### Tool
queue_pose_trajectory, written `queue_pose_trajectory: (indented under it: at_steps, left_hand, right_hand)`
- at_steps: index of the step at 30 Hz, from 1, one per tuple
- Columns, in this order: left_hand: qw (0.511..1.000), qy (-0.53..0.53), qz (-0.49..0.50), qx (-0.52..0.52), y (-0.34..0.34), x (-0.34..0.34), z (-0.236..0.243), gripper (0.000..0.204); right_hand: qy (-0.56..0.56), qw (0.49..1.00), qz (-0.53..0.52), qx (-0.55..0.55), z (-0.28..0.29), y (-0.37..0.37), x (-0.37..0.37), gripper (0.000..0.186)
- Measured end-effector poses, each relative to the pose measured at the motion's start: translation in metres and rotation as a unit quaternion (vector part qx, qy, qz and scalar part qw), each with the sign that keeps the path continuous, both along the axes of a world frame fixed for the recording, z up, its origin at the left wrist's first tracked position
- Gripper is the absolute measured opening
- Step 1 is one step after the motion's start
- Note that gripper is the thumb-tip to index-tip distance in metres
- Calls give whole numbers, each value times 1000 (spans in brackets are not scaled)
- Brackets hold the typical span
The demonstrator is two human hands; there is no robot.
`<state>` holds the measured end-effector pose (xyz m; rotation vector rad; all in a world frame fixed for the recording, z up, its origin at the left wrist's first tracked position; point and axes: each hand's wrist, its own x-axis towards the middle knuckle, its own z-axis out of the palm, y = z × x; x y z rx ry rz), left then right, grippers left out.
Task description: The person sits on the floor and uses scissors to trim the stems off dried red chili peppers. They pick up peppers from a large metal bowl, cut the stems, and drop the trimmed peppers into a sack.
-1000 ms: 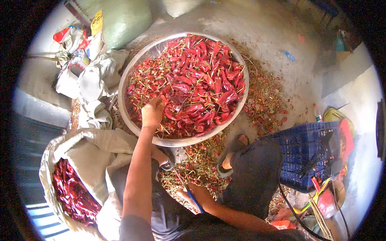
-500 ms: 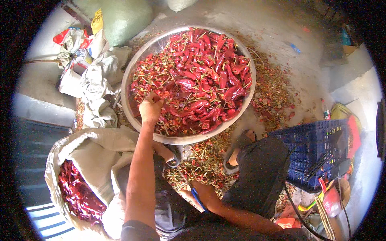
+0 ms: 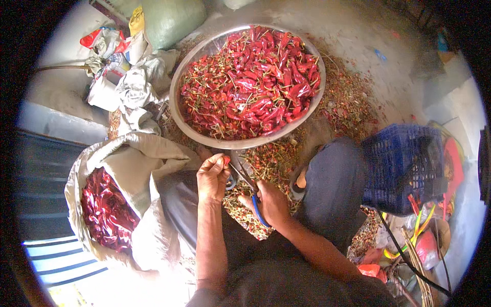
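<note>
My left hand [image 3: 213,178] pinches a small red dried chili pepper [image 3: 226,160] just below the near rim of a wide metal basin [image 3: 240,144]. In my right hand [image 3: 273,204] is a pair of scissors [image 3: 260,211] with blue handles. Their blades point up and left, close to the pepper; whether they touch it I cannot tell. Red chili peppers [image 3: 250,89] with stems fill the basin in a heap. To my left stands a pale woven sack [image 3: 148,148], its mouth wide, holding shiny red peppers [image 3: 107,212].
Cut stems and bits [image 3: 245,212] lie on the floor between my legs, with more debris [image 3: 348,92] right of the basin. A blue plastic crate [image 3: 401,169] stands at my right, near bags and sticks [image 3: 417,266]. Crumpled sacks [image 3: 135,89] and a full green sack [image 3: 174,23] sit far left.
My left hand has come back from the peppers in the basin toward me, now with a pepper. My right hand has lifted the scissors up to it. The view has shifted slightly.
</note>
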<state>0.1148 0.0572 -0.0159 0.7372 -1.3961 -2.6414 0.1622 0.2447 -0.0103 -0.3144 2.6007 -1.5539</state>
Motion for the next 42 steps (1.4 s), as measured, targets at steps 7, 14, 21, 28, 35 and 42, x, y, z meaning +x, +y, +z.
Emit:
queue_pose_trajectory:
  at_steps: [7,14,21,28,35,42]
  left_hand:
    - [995,15,-80,65,0,26,5,20]
    - [989,25,-142,-12,7,27,20,31]
    - [968,4,-88,-236,-17,-27,35,12]
    - [820,-130,-141,-539,-91,-160,-25,29]
    - [495,-49,-304,-813,-95,-208,-97,35]
    - [819,73,-158,-548,-51,-197,-36,9]
  right_hand:
    - [62,997,36,23,-7,1,4,54]
    - [51,997,31,57,2,7,5,50]
    - [-87,994,-32,-49,-5,4,0,46]
    - [-163,986,-30,-33,-12,1,-9,45]
    - [-339,933,-14,-116,16,9,-25,53]
    - [-216,973,-43,-65,-7,0,-17,50]
